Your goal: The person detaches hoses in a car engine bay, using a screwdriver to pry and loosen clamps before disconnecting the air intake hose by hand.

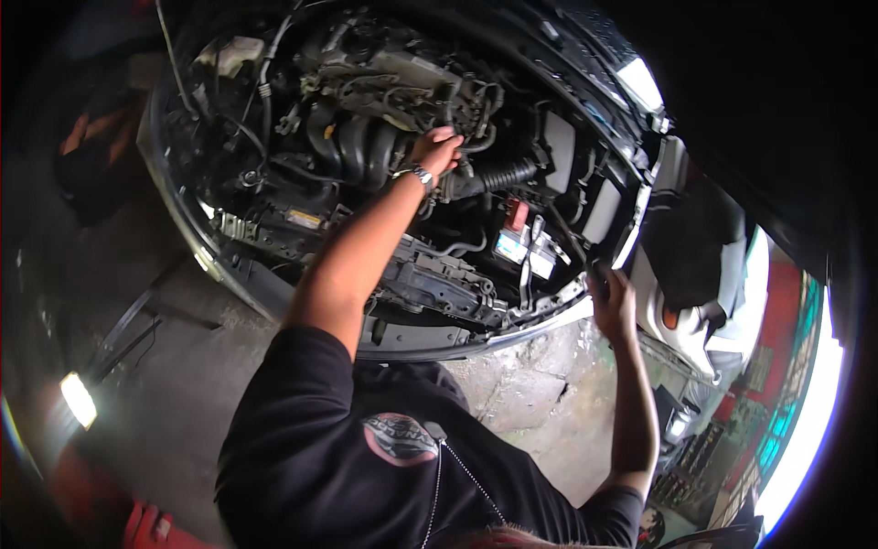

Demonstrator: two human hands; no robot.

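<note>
My left hand [438, 154], with a metal watch [421, 176] on its wrist, reaches into the engine bay. Its fingers are curled closed beside the engine's hoses; what they grip is hidden. Just right of it runs a black ribbed air hose [508, 176]. At the bay's right front edge, my right hand [615, 300] is wrapped round the dark handle of a long thin tool [574, 240], whose shaft slants up and left past the battery [540, 254]. The tool's kind is unclear. A red terminal cover [517, 216] sits on the battery.
Black intake pipes [352, 146] lie left of my left hand. The front bumper edge [425, 340] runs between me and the bay. Another person's hand [87, 133] shows dimly at far left. A lit lamp [79, 401] stands lower left; another vehicle [677, 320] is at right.
</note>
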